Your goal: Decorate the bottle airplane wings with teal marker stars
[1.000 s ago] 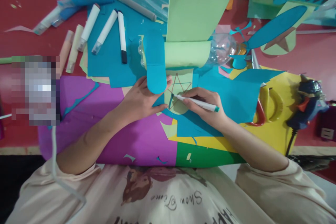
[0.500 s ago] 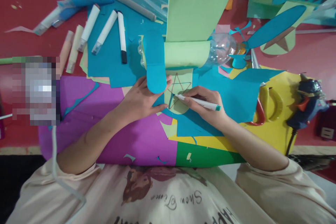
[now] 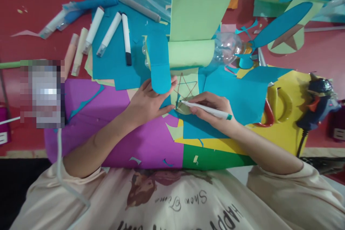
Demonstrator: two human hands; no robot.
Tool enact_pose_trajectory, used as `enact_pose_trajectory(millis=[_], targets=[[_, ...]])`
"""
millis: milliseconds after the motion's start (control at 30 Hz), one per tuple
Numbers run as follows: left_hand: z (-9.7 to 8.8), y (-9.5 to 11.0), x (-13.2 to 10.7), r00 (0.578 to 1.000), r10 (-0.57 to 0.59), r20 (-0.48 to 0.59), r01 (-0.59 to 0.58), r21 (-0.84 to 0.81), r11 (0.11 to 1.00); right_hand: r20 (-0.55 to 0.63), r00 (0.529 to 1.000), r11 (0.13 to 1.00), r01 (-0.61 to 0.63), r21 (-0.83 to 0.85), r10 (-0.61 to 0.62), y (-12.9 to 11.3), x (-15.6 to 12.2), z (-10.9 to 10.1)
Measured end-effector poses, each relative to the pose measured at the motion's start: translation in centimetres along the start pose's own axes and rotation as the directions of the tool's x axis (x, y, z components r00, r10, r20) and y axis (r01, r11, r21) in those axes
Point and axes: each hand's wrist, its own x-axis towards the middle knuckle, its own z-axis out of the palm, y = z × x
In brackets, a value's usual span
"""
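Observation:
My right hand (image 3: 212, 109) is closed round a white marker (image 3: 212, 110) with a green end. Its tip meets a pale green paper flap (image 3: 185, 88) that carries a brown-outlined star, and a dark green patch colours the star's lower left. With fingers spread, my left hand (image 3: 151, 104) lies flat at the flap's left edge, partly under a rounded blue paper strip (image 3: 161, 75). Both paper pieces belong to a plastic bottle (image 3: 226, 50) wrapped in pale green paper, with a long pale green panel (image 3: 199, 7) reaching away and a blue propeller blade (image 3: 283, 25) at its cap.
Several markers (image 3: 109, 34) lie on blue paper to the left. A blurred phone-like device (image 3: 44, 93) with a white cable is at far left. Yellow-handled and red-handled scissors (image 3: 272, 106) and a dark blue glue gun (image 3: 315, 104) rest on the right. Paper scraps (image 3: 175, 131) lie in front.
The marker tip has moved slightly down and to the right on the star, and the green patch has grown. My left hand stays at the flap's edge. The whole view has shifted a little.

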Motion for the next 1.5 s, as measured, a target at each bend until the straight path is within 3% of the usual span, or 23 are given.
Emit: enact_pose_trajectory(millis=[367, 533, 733, 933, 1133, 1333, 1500], targets=[[-0.41, 0.27, 0.37, 0.999, -0.022, 0.038, 0.023, -0.018, 1.0, 0.143, 0.975, 0.974, 0.189, -0.124, -0.171, 0.48, 0.19, 0.22], [-0.37, 0.3, 0.35, 0.999, -0.016, 0.032, 0.017, -0.006, 1.0, 0.167, 0.976, 0.974, 0.166, -0.153, -0.14, 0.44, 0.22, 0.25], [-0.37, 0.25, 0.31, 0.999, -0.024, 0.034, 0.024, -0.01, 1.0, 0.067, 0.989, 0.983, 0.14, -0.12, -0.133, 0.35, 0.21, 0.3], [-0.18, 0.09, 0.25, 1.0, -0.018, 0.024, 0.019, -0.028, 0.999, 0.172, 0.976, 0.98, 0.153, -0.126, -0.13, 0.35, 0.28, 0.15], [-0.25, 0.09, 0.14, 1.0, -0.003, 0.007, 0.003, -0.019, 1.0, 0.022, 0.995, 0.988, 0.097, -0.119, -0.095, 0.4, 0.28, 0.45], [-0.36, 0.18, 0.13, 1.0, -0.019, 0.02, 0.02, -0.025, 0.999, 0.108, 0.992, 0.992, 0.072, -0.1, -0.061, 0.35, 0.39, 0.33], [-0.18, 0.07, 0.01, 1.0, -0.007, -0.001, 0.007, -0.022, 1.0, -0.037, 0.999, 0.997, 0.011, -0.078, -0.014, 0.64, 0.48, 0.24]])
